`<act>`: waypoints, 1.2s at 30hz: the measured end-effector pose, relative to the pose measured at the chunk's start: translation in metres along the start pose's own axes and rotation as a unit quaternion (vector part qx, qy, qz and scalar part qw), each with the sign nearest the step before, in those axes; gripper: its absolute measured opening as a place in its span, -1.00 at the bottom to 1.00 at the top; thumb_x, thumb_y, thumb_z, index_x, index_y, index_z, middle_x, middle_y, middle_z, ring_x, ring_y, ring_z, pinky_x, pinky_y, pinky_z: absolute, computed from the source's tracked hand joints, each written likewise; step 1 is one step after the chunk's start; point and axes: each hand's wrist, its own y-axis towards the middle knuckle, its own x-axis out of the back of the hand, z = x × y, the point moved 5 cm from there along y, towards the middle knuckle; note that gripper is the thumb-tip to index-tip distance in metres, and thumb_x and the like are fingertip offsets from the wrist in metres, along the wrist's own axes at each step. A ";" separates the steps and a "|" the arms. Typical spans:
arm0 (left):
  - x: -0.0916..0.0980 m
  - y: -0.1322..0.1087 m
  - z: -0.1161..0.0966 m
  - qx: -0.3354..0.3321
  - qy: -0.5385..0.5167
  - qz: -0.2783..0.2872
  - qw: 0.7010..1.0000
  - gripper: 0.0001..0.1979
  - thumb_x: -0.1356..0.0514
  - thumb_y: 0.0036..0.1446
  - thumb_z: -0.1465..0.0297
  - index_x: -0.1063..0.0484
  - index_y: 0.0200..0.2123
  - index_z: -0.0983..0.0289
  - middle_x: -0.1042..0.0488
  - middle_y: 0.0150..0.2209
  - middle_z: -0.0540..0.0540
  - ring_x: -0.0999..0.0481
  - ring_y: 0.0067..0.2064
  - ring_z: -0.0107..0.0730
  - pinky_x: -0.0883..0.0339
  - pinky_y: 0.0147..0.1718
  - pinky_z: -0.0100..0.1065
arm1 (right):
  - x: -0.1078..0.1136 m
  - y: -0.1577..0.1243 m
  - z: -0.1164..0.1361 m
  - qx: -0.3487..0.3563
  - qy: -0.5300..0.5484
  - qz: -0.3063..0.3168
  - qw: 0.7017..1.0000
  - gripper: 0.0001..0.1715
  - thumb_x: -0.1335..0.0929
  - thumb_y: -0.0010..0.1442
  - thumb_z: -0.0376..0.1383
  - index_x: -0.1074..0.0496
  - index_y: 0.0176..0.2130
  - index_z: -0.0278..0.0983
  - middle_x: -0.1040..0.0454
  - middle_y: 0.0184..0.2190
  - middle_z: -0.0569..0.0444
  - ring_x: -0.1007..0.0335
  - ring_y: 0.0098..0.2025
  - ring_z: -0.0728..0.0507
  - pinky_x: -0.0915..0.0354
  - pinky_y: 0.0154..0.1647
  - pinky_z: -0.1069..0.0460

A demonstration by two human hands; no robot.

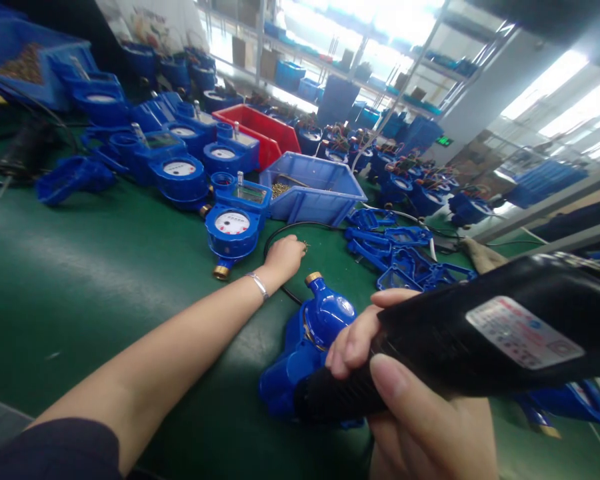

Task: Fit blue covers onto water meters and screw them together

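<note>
My left hand [286, 258], wearing a silver bracelet, is over the green tabletop with its fingers pinched together. Small brassy pieces that look like screws [306, 247] show at the fingertips. My right hand [420, 407] is wrapped round a black electric screwdriver [440, 333], whose nose points down to the left. Under that nose lies a blue water meter [330, 310] with a brass threaded end, partly hidden by the tool and my fingers. Whether the bit touches the meter is hidden. Beyond my left hand stands another water meter [233, 227] with a white dial.
A light blue bin [325, 200] with small brass screws and a red bin [260, 127] stand ahead. Blue plastic covers [405, 250] are piled at right. Several meters fill the left and back. Another screwdriver [27, 150] lies at far left. A black cable [275, 237] crosses the table.
</note>
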 end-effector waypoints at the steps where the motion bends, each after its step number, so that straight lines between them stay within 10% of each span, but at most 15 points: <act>1: -0.004 0.004 0.000 0.000 0.013 0.002 1.000 -0.70 -0.14 0.19 0.29 -0.36 -0.05 0.30 -0.42 -0.04 0.16 -0.46 -0.09 -0.24 -0.39 -0.12 -0.09 | 0.000 0.000 0.000 0.000 0.001 0.003 1.000 -0.68 -0.40 0.05 -0.29 -0.33 -0.15 -0.16 -0.41 -0.54 0.17 -0.35 -0.50 -0.04 -0.31 -0.44 0.02; 16: 0.002 0.001 -0.011 -0.045 0.015 0.037 0.998 -0.68 -0.15 0.19 0.29 -0.35 -0.03 0.32 -0.41 -0.02 0.18 -0.46 -0.07 -0.22 -0.39 -0.12 -0.08 | 0.003 -0.002 0.002 0.007 -0.016 0.013 1.000 -0.70 -0.40 0.05 -0.30 -0.35 -0.16 -0.16 -0.42 -0.54 0.19 -0.34 -0.49 -0.05 -0.30 -0.43 0.00; 22: 0.029 -0.046 -0.014 -0.046 -0.122 0.011 0.991 -0.75 -0.08 0.18 0.53 -0.42 -0.08 0.32 -0.48 -0.06 0.17 -0.44 0.00 -0.28 -0.29 0.03 -0.20 | 0.003 0.000 0.006 0.018 0.004 0.019 1.000 -0.69 -0.39 0.05 -0.33 -0.33 -0.16 -0.18 -0.41 -0.53 0.15 -0.35 -0.49 -0.06 -0.31 -0.44 -0.01; 26: 0.042 -0.094 -0.014 -0.010 -0.232 0.052 0.971 -0.81 -0.09 0.13 0.50 -0.49 -0.24 0.34 -0.54 -0.42 0.06 -0.53 -0.41 -0.38 -0.43 -0.36 -0.36 | 0.007 0.000 0.017 0.042 -0.007 0.035 0.999 -0.60 -0.44 -0.02 -0.24 -0.33 -0.15 -0.20 -0.42 -0.53 0.12 -0.34 -0.50 -0.09 -0.32 -0.47 -0.04; 32: 0.031 -0.134 -0.021 0.079 -0.435 0.138 0.886 -0.93 -0.21 -0.06 0.50 -0.48 -0.42 0.34 -0.46 -0.59 -0.03 -0.45 -0.53 -0.44 -0.35 -0.48 -0.40 | 0.021 0.000 0.031 0.097 -0.012 -0.013 0.995 -0.56 -0.47 -0.07 -0.18 -0.35 -0.18 -0.21 -0.35 -0.59 0.15 -0.29 -0.57 -0.04 -0.29 -0.55 0.00; 36: 0.033 -0.136 -0.031 -0.006 -0.396 0.098 0.913 -0.94 -0.25 -0.12 0.51 -0.51 -0.54 0.26 -0.48 -0.49 -0.02 -0.46 -0.39 -0.40 -0.32 -0.35 -0.38 | 0.031 -0.001 0.033 0.138 -0.017 -0.084 0.987 -0.65 -0.45 -0.03 -0.13 -0.38 -0.23 -0.18 -0.24 -0.66 0.21 -0.16 -0.66 0.03 -0.18 -0.67 0.04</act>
